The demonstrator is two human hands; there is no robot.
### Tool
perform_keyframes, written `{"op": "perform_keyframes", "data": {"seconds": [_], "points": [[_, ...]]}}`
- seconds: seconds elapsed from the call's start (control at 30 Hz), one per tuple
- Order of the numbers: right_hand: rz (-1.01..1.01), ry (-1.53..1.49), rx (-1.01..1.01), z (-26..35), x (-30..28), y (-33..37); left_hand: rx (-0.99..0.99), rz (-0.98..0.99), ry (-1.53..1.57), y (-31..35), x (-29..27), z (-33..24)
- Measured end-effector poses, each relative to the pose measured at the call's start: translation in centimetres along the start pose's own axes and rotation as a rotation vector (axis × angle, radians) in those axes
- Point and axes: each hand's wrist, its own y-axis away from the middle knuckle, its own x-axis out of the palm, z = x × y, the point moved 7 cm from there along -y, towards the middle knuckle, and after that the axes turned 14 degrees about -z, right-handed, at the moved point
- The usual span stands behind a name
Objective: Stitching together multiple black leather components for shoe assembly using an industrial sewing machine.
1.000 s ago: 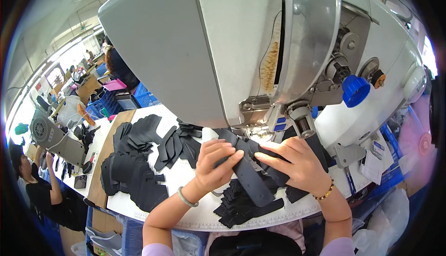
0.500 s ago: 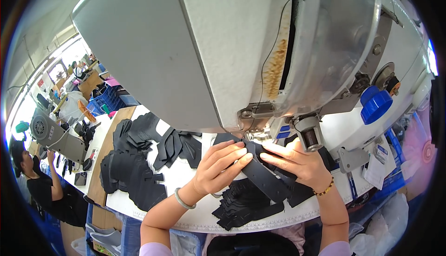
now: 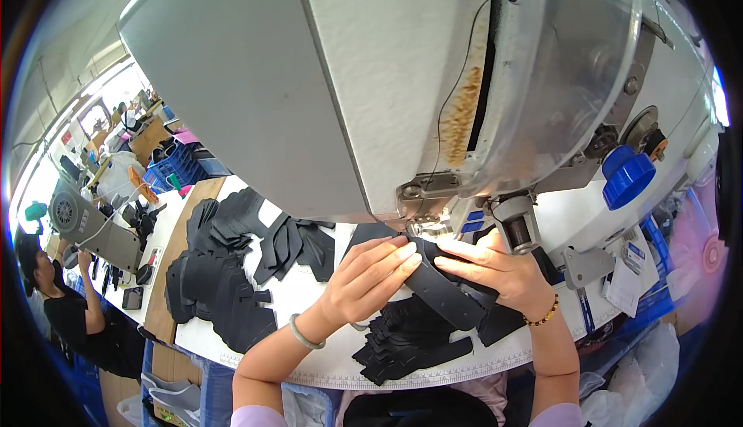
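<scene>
Under the lit needle area of a large pale sewing machine, a black strap-like piece with small holes curves toward me. My left hand grips its left edge, fingers pressed together by the needle. From the other side my right hand pinches the same piece, fingers pointing left toward the presser foot. The thumbs and the part under the foot are hidden. Just below lies a fanned stack of black cut pieces, close to the table's front edge.
More piles of black pieces cover the white table on the left. A blue knob and a metal bracket stick out at the right. Papers lie beyond. Another person sits far left beside a grey machine.
The near end of the black strap piece has shifted slightly up and left, curling more. Both hands stay almost in place on it.
</scene>
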Motion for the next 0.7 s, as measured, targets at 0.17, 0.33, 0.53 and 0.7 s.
{"op": "perform_keyframes", "data": {"seconds": [0.17, 0.33, 0.53, 0.7], "points": [[-0.005, -0.013, -0.003, 0.0, 0.0, -0.2, 0.007, 0.026, -0.042, -0.5, 0.0, -0.2], [-0.037, -0.036, 0.024, -0.3, 0.0, 0.0, -0.039, 0.079, -0.03, -1.3, 0.1, 0.2], [0.045, -0.02, 0.012, -1.0, 0.5, 0.5, -0.079, 0.086, -0.034, -1.3, 0.0, 0.6], [0.051, -0.03, 0.02, -1.6, 0.6, 1.1, -0.076, 0.091, -0.026, -1.4, 0.2, 0.6]]}}
